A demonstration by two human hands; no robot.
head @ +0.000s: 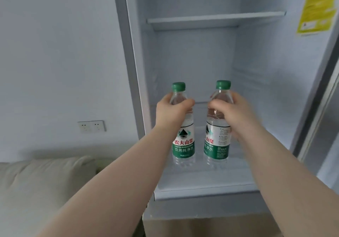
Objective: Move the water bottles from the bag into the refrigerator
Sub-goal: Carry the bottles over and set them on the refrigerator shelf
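Two clear water bottles with green caps and green-and-white labels stand upright side by side inside the open refrigerator [256,57]. My left hand [170,110] grips the upper part of the left bottle [183,141]. My right hand [236,110] grips the upper part of the right bottle [217,141]. Both bottle bases are at the glass shelf [205,180]; whether they rest on it I cannot tell. The bag is out of view.
A second shelf [214,19] sits higher in the refrigerator. The open door [319,93] with a yellow sticker [317,7] is at the right. A beige sofa cushion [42,183] lies at lower left under a wall socket [91,126].
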